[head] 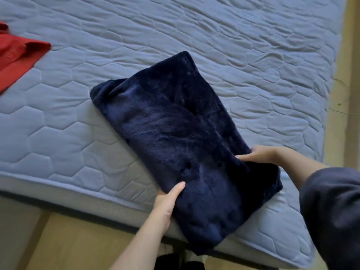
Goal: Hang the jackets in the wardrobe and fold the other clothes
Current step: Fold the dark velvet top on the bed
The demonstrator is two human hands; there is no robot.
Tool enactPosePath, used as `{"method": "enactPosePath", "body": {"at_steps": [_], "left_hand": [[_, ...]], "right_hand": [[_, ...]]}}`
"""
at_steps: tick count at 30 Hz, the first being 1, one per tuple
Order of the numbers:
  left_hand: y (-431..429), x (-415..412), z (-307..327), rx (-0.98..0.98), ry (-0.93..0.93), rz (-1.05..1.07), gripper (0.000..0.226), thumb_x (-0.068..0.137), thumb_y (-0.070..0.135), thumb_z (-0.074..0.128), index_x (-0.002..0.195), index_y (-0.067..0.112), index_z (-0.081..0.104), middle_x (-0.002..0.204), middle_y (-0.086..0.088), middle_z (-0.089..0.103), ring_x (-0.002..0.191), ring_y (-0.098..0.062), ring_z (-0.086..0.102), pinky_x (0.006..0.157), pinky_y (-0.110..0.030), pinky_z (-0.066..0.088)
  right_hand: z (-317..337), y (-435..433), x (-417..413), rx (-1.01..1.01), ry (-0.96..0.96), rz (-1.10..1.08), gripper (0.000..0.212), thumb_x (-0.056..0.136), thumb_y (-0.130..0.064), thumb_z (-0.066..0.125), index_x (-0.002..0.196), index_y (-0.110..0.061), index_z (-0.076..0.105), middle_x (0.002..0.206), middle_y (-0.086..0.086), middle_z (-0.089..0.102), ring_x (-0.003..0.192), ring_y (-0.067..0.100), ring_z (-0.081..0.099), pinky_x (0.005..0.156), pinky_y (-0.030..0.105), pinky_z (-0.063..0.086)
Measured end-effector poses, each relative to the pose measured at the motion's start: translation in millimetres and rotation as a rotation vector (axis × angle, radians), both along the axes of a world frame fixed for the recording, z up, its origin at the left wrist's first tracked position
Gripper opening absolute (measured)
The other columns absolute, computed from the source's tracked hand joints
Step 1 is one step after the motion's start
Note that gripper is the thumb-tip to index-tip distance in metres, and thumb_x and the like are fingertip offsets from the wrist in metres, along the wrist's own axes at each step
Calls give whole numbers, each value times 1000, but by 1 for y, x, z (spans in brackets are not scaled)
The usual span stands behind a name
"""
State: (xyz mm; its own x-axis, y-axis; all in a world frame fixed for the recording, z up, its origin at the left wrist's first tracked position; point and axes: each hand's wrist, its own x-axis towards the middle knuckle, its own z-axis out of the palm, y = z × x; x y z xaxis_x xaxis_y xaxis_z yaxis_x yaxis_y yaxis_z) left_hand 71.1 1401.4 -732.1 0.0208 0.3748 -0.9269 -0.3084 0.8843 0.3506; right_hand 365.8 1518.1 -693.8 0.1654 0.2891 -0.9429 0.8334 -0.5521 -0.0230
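— Two hands on the navy fleece garment [175, 133]?
— Yes. The left hand [167, 203] pinches its left edge, thumb on top; the right hand [257, 153] grips the right edge.
— Where does it lie?
— Folded on the mattress [58, 133], its near end hanging over the near edge. Bare quilting stretches beyond; a red garment [17, 55] lies well apart, far left

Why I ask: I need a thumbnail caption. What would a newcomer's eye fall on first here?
A navy plush garment, folded into a long strip, lies diagonally on the pale blue quilted mattress, its near end overhanging the edge. The left hand and right hand grip that near end on either side. A red garment sits at the far left edge of the view.
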Motion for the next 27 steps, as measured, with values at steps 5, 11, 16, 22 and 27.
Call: {"method": "enactPosePath", "body": {"at_steps": [5, 11, 16, 22, 27], "left_hand": [[-28, -29, 6, -77, 107, 25, 37, 73, 29, 78, 97, 3, 68, 85, -11, 75, 79, -25, 72, 68, -29, 55], [-40, -96, 31, 17, 284, -203, 44, 80, 36, 73, 112, 8, 62, 91, -4, 73, 80, -15, 70, 68, -27, 56], [25, -110, 34, 169, 333, -239, 91, 66, 60, 76, 129, 0, 48, 127, -25, 57, 112, -39, 59, 97, -51, 47], [113, -95, 13, 190, 171, -68, 98, 47, 71, 79, 122, 11, 61, 111, -8, 71, 97, -24, 69, 91, -38, 53], [154, -93, 1, 209, 174, 5, 79, 64, 54, 79, 125, 9, 60, 117, -13, 67, 105, -30, 65, 98, -44, 49]], "right_hand": [[9, -60, 12, -96, 146, -339, 91, 46, -57, 84, 119, -8, 62, 106, 9, 72, 96, 25, 70, 95, 42, 51], [8, -126, -33, -251, 356, -400, 45, 78, -33, 76, 119, -20, 61, 108, -1, 72, 103, 17, 66, 93, 39, 53], [0, -77, -51, 31, 423, -604, 45, 87, -42, 64, 125, -18, 58, 116, 3, 69, 105, 20, 64, 82, 34, 52], [-38, -4, -62, 137, 630, -872, 54, 84, -54, 60, 123, -16, 63, 118, 4, 69, 109, 21, 65, 88, 35, 51], [-52, 41, -72, 235, 633, -926, 57, 72, -53, 75, 115, -16, 68, 107, 5, 73, 95, 22, 71, 80, 38, 54]]}}
